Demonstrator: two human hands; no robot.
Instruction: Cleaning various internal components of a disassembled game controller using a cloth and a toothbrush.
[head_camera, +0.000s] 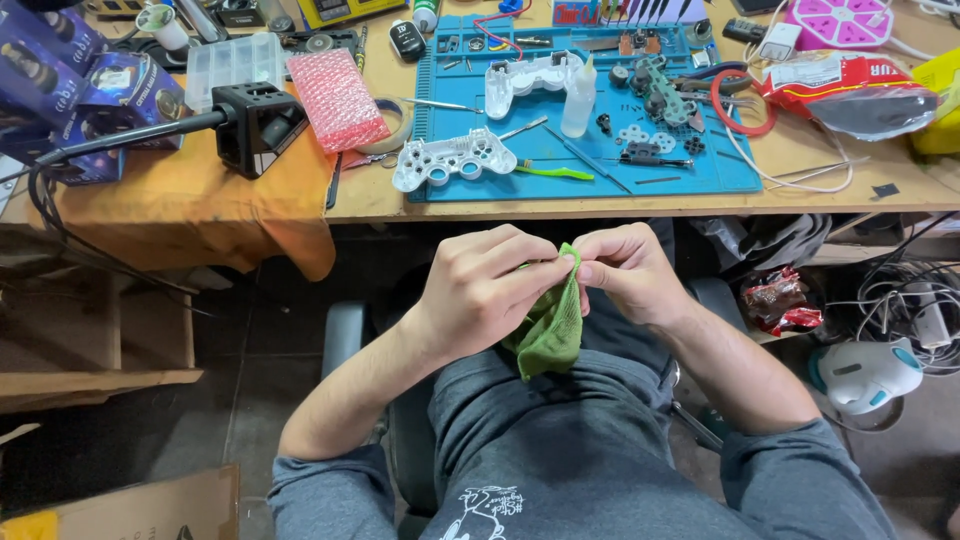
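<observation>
A green cloth is pinched above the lap between the closed fingers of the left hand and right hand. Any small part inside is hidden; if grip slackens, it could drop. Beyond, white controller shells lie on the blue mat.

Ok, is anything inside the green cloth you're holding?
Cannot tell. Both hands, left hand and right hand, pinch the green cloth at its top; the cloth hangs bunched over the lap, and its folds cover whatever the fingers press.
</observation>
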